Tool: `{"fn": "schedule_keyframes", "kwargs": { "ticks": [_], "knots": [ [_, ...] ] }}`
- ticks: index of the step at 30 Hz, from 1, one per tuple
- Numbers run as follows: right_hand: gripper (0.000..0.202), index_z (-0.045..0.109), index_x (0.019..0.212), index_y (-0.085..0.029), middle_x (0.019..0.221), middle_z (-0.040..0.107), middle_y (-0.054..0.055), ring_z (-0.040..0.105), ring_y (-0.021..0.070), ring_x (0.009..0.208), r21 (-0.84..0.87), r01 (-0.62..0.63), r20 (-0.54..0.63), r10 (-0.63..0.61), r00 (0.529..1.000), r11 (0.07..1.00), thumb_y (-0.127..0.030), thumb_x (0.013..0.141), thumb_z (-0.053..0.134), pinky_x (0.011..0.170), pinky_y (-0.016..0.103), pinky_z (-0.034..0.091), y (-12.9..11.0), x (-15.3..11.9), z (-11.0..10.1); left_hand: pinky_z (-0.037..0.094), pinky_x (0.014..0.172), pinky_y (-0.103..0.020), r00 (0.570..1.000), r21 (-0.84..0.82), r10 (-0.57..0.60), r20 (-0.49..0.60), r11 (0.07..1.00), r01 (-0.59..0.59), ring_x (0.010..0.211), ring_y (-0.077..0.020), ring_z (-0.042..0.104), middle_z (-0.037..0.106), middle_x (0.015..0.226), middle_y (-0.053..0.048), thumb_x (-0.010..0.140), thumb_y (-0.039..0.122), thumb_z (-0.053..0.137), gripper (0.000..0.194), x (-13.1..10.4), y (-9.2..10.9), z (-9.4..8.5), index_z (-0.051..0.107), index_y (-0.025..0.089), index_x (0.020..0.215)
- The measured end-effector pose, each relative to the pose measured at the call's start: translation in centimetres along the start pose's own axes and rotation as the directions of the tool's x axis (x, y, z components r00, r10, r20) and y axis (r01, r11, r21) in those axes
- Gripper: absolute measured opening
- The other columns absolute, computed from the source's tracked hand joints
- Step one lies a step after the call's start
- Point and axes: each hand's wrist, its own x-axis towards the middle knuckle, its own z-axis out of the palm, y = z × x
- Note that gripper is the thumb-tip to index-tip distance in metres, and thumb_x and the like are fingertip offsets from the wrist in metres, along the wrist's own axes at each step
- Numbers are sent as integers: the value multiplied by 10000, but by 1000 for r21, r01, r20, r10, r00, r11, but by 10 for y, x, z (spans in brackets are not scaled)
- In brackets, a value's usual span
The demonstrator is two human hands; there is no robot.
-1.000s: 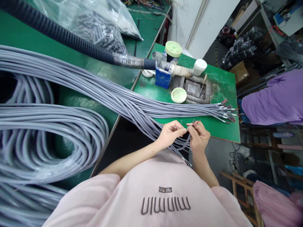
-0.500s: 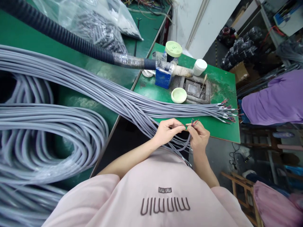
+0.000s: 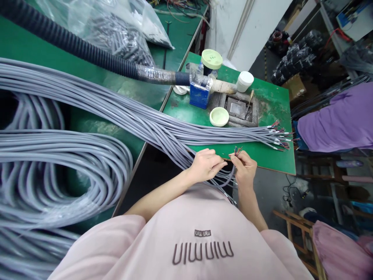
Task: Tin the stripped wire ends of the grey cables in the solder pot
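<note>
Right hand (image 3: 245, 167) pinches round, grey, plastic-sheathed cable (image 3: 232, 174), thin multicoloured wires (image 3: 237, 149) above; left hand (image 3: 204, 165) alongside, fingertips together, contents unclear; hard tugging could break wires.

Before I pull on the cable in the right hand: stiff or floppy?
The cable is probably springy rather than limp: it bends in a smooth curve below the right hand. Its wires look thin and splayed, so likely floppy and easily bent. The smooth jacket may slip somewhat.
</note>
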Motion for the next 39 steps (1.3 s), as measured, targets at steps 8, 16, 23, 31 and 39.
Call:
{"fn": "schedule_keyframes", "kwargs": {
  "ticks": [8,16,23,31,39],
  "knots": [
    [154,652,647,-195,690,585,-8,564,151,709,1,6,-131,-6,991,1000,-263,775,703,685,296,428,-2,12,-25,425,653,-267,985,-229,-171,20,958,171,650,-138,548,644,691,-14,882,382,614,196,13,-3,-14,660,192,864],
    [130,659,690,-221,686,595,-8,539,146,663,-134,94,100,-80,992,987,-268,809,680,622,299,425,-9,2,-9,393,743,-323,993,-52,-15,116,998,21,766,-177,561,684,789,-47,939,376,517,237,36,2,-12,661,208,854],
    [115,679,710,-215,730,625,9,591,168,723,-172,125,72,-114,991,977,-273,809,687,686,320,449,-18,22,-30,410,715,-306,978,-21,-108,-179,994,106,722,-160,551,663,748,-27,929,327,536,208,30,-16,-41,641,200,803],
    [244,614,577,-183,598,533,-17,491,125,589,-363,339,199,-283,938,868,-301,783,672,591,289,359,-44,124,-14,371,697,-317,944,204,-201,-263,944,258,717,-179,534,664,732,-36,911,349,552,229,16,-54,-36,659,193,782],
    [224,596,475,-151,445,424,-41,398,95,499,-626,302,449,16,894,719,-226,683,630,541,273,253,-20,187,37,364,712,-314,965,284,-130,-226,939,193,752,-184,538,680,747,-40,918,343,543,219,10,-60,-26,672,199,814]
  ]
}}
